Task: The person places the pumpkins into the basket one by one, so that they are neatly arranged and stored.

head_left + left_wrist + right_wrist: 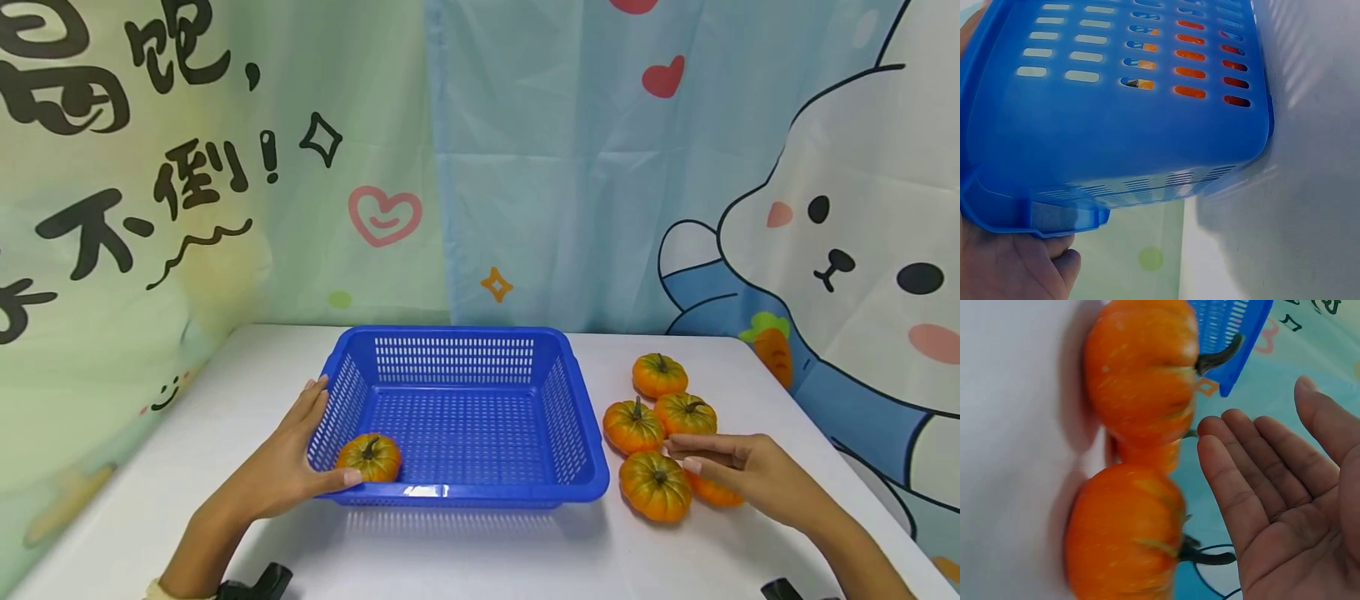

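Behind your table the backdrop (225, 167) carries black Chinese writing, of which "不倒!" reads clearly. Your left hand (296, 454) lies with straight fingers against the near left corner of the blue basket (465, 337), thumb on its front rim, just outside the one pumpkin inside (369, 457). Your right hand (738, 471) is spread flat and holds nothing, hovering over the loose pumpkins (655, 486) clustered right of the basket, its fingertips above the nearest ones.
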Available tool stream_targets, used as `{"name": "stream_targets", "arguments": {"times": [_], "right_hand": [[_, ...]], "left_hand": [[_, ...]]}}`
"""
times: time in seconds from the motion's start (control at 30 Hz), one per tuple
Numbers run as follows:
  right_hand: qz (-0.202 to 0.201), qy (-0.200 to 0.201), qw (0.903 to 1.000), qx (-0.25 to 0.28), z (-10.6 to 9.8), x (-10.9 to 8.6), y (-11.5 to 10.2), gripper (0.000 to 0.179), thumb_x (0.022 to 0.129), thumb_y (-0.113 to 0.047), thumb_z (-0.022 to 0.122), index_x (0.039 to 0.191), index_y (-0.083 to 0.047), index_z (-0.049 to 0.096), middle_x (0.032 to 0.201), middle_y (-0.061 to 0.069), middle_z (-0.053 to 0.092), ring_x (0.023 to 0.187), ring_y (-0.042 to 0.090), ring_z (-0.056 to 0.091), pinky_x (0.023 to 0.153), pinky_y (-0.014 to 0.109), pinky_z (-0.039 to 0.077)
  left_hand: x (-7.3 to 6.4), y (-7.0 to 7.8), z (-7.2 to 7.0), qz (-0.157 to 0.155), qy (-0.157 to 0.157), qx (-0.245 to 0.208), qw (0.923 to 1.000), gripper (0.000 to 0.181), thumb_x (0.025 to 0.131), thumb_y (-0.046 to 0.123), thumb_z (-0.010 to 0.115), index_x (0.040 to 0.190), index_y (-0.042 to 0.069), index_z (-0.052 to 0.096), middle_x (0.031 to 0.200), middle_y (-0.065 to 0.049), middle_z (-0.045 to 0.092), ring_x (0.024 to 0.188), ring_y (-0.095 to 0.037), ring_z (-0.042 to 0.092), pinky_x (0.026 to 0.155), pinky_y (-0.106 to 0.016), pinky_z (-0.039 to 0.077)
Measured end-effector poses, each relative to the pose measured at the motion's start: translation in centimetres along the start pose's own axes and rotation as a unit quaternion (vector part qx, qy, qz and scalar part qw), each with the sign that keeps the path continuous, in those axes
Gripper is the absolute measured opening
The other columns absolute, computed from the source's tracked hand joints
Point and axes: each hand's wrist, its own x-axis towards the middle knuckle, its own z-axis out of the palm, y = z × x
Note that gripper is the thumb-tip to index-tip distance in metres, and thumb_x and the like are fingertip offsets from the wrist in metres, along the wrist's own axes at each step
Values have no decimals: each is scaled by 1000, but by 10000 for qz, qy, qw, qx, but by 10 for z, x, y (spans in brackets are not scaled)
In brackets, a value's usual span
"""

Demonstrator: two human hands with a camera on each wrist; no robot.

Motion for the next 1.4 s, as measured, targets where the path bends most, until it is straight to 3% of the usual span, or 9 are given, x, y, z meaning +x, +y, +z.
{"name": "stream_targets", "arguments": {"times": [0.1, 0.33, 0.53, 0.8, 1.07, 1.4], "right_hand": [[125, -104, 9998, 144, 1, 0, 6, 44, 94, -22, 66, 128, 7, 60, 118, 17, 67, 101, 0, 63, 80, 23, 54], [194, -175, 9993, 284, 5, 2, 10, 50, 92, -23, 68, 130, 9, 57, 124, 22, 62, 111, 27, 63, 81, 28, 54], [207, -379, 9989, 177, 11, 3, 8, 50, 92, -26, 68, 130, 5, 59, 124, 17, 64, 115, 37, 58, 83, 29, 54], [-27, -627, 9975, 325, 20, 4, 0, 50, 91, -25, 70, 130, 5, 59, 125, 21, 62, 112, 38, 60, 82, 30, 54], [-353, -420, 9982, -223, 30, 9, -3, 47, 86, -27, 75, 125, -2, 65, 119, 14, 66, 107, 35, 63, 78, 27, 55], [-212, -695, 9972, -184, 32, 13, -1, 44, 89, -24, 72, 127, -2, 63, 118, 14, 65, 109, 38, 60, 81, 35, 55]], "left_hand": [[0, 0, 0, -19, 0, 3, 10000, 116, 76, 54, 75, 154, -2, 10, 162, -14, 3, 147, -33, -2, 105, -70, 16], [0, 0, 0, -31, 8, 33, 10000, 115, 76, 54, 75, 155, -1, 10, 162, -14, 3, 147, -34, -2, 104, -71, 17], [-1, 2, -1, 15, 4, 5, 10000, 114, 77, 53, 74, 154, -1, 11, 162, -15, 4, 147, -36, 0, 103, -71, 18], [-2, 3, -1, 11, -1, 27, 10000, 114, 77, 55, 73, 154, -2, 12, 162, -16, 4, 147, -36, 0, 104, -71, 18], [-3, 0, 0, 12, 43, -22, 10000, 116, 76, 53, 76, 154, -3, 11, 162, -14, 3, 147, -34, -1, 106, -68, 17], [-2, 1, -1, 40, 49, 17, 10000, 116, 76, 54, 75, 154, -2, 10, 162, -15, 3, 147, -36, 1, 106, -68, 18]]}}
